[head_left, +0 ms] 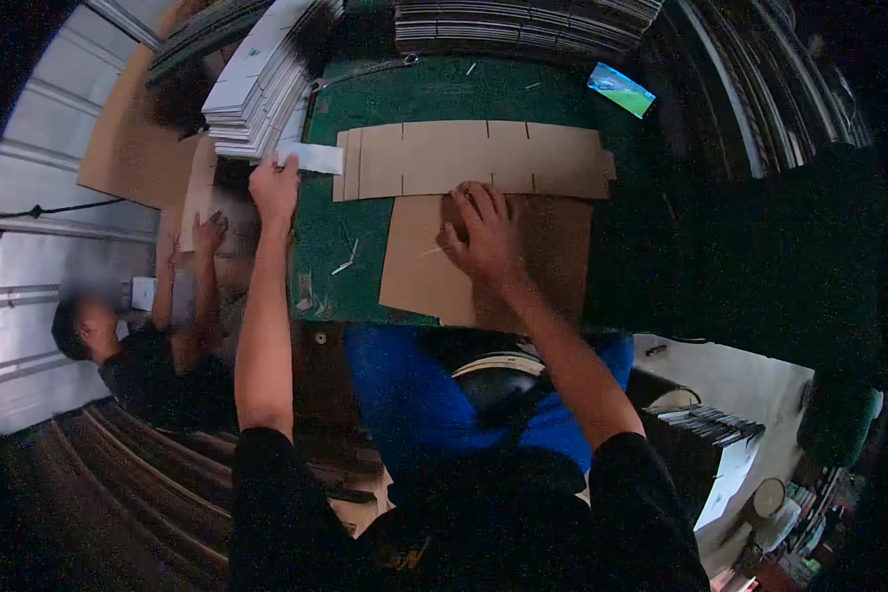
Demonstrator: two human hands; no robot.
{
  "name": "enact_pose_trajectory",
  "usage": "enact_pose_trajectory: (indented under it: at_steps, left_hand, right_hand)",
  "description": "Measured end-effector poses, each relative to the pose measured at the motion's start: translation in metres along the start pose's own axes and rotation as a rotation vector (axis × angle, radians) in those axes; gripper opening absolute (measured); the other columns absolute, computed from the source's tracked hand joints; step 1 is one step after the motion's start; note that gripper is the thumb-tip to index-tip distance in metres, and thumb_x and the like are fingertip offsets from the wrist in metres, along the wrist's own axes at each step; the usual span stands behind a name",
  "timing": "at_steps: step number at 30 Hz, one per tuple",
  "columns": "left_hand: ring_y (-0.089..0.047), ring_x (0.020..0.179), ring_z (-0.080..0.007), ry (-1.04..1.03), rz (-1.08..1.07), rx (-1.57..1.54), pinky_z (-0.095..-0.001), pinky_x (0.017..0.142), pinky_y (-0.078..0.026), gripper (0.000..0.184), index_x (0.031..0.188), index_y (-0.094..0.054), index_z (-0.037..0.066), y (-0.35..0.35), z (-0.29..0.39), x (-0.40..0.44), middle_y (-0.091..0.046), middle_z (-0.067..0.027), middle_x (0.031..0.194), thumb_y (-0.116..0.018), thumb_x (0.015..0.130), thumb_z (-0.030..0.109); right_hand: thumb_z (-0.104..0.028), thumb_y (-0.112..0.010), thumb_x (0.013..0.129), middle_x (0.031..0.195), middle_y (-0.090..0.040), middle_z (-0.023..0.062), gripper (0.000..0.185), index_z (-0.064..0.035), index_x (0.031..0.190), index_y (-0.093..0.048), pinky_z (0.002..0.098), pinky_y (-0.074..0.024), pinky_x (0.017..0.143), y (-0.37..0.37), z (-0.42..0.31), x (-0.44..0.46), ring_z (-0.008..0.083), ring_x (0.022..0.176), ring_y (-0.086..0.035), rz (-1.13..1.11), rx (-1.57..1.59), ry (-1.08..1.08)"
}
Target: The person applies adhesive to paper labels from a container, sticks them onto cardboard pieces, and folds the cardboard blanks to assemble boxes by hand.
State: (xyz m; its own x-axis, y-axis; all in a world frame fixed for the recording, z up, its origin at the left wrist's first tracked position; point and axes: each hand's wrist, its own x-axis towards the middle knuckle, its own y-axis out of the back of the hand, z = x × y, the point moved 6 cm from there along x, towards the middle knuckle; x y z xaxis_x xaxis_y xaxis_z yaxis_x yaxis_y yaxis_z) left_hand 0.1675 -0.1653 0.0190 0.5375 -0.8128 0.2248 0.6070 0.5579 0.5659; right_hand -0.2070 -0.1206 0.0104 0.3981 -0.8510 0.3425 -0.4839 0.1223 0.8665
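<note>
A long brown cardboard strip (444, 158) with dark slits lies across the green table (340, 232). Beneath its lower edge is a wider brown cardboard sheet (419, 252). My right hand (485, 232) rests with fingers spread over the strip's lower edge and the sheet, holding nothing. At the strip's left end, my left hand (276, 187) pinches a small white piece (316, 158), which reaches to the strip's edge. Just above that hand stands a stack of white-topped cardboard (252, 84).
Cardboard stacks (523, 25) stand along the table's far edge, near a lit phone (621, 91) at the right. Thin white scraps (345, 259) lie left of the sheet. A co-worker (138, 345) is at the left, with hands near another cardboard piece.
</note>
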Motion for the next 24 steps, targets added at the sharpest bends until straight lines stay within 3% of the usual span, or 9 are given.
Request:
enact_pose_trajectory:
  at_steps: [5,7,9,12,15,16,19,21,24]
  left_hand:
    - [-0.061,0.058,-0.0145,0.010,-0.089,-0.077,-0.0336,0.058,-0.048,0.027,0.085,-0.068,-0.003,-0.017,0.005,-0.005,-0.065,-0.0090,0.066,-0.069,0.088,0.023]
    - [-0.059,0.058,-0.0135,-0.257,0.037,0.248,-0.0333,0.057,-0.047,0.027,0.083,-0.066,-0.003,-0.013,0.010,-0.008,-0.063,-0.0076,0.064,-0.069,0.089,0.023]
    - [-0.059,0.059,-0.0132,-0.333,0.105,0.346,-0.0330,0.058,-0.047,0.026,0.084,-0.067,-0.003,-0.005,0.000,-0.004,-0.062,-0.0074,0.065,-0.068,0.089,0.022]
    - [-0.059,0.059,-0.0136,0.024,-0.044,-0.080,-0.0319,0.058,-0.047,0.026,0.090,-0.068,-0.003,0.008,-0.007,-0.008,-0.063,-0.0070,0.066,-0.068,0.089,0.022]
    - [-0.059,0.060,-0.0126,0.079,-0.122,-0.082,-0.0311,0.059,-0.047,0.025,0.091,-0.068,-0.003,-0.005,0.000,-0.012,-0.065,-0.0070,0.068,-0.068,0.089,0.022]
    - [-0.059,0.059,-0.0116,-0.092,-0.078,0.027,-0.0315,0.058,-0.047,0.024,0.091,-0.068,-0.002,-0.010,-0.016,-0.004,-0.065,-0.0069,0.069,-0.068,0.089,0.021]
    - [-0.059,0.060,-0.0112,-0.159,0.000,-0.017,-0.0326,0.058,-0.047,0.024,0.091,-0.068,-0.002,0.005,-0.023,-0.005,-0.065,-0.0078,0.069,-0.069,0.089,0.022]
    - [-0.057,0.061,-0.0097,-0.074,-0.031,0.044,-0.0299,0.058,-0.046,0.024,0.089,-0.067,-0.002,0.014,-0.013,-0.005,-0.063,-0.0061,0.068,-0.068,0.090,0.022]
    - [-0.055,0.062,-0.0082,0.053,-0.019,-0.206,-0.0260,0.057,-0.044,0.022,0.089,-0.067,-0.001,0.031,0.010,-0.001,-0.062,-0.0030,0.069,-0.067,0.092,0.021]
  right_hand:
    - [-0.029,-0.064,0.085,0.138,-0.045,0.0108,0.054,-0.0079,0.133,-0.052,0.0574,-0.0303,0.106,-0.001,-0.003,0.000,0.0304,0.132,-0.039,0.031,0.009,0.005]
    - [-0.030,-0.064,0.085,0.139,-0.045,0.0107,0.055,-0.0080,0.133,-0.052,0.0572,-0.0303,0.106,-0.003,-0.001,-0.001,0.0304,0.132,-0.039,0.000,0.008,-0.007]
    - [-0.030,-0.064,0.085,0.139,-0.045,0.0106,0.055,-0.0081,0.133,-0.052,0.0570,-0.0304,0.106,-0.001,0.002,0.000,0.0305,0.133,-0.039,-0.027,0.005,-0.025]
    - [-0.030,-0.064,0.084,0.139,-0.045,0.0108,0.054,-0.0084,0.133,-0.053,0.0569,-0.0300,0.106,-0.003,-0.001,-0.002,0.0307,0.133,-0.039,0.005,0.020,-0.011]
    - [-0.030,-0.064,0.085,0.139,-0.046,0.0110,0.053,-0.0075,0.132,-0.054,0.0567,-0.0301,0.106,-0.003,-0.001,-0.001,0.0309,0.132,-0.040,0.055,0.037,-0.010]
    - [-0.030,-0.064,0.084,0.138,-0.046,0.0111,0.053,-0.0066,0.131,-0.054,0.0569,-0.0301,0.106,0.001,-0.002,0.000,0.0311,0.131,-0.041,0.039,0.032,-0.005]
    - [-0.030,-0.064,0.084,0.138,-0.047,0.0113,0.053,-0.0056,0.130,-0.055,0.0572,-0.0305,0.105,0.003,-0.001,0.000,0.0315,0.130,-0.042,0.046,0.024,0.007]
    - [-0.029,-0.064,0.083,0.137,-0.047,0.0114,0.053,-0.0054,0.129,-0.055,0.0573,-0.0308,0.104,0.001,0.000,-0.001,0.0316,0.130,-0.042,0.072,0.036,0.023]
    - [-0.030,-0.064,0.084,0.137,-0.048,0.0118,0.052,-0.0066,0.130,-0.055,0.0583,-0.0312,0.104,-0.003,0.001,-0.002,0.0321,0.130,-0.042,0.057,0.057,-0.008]
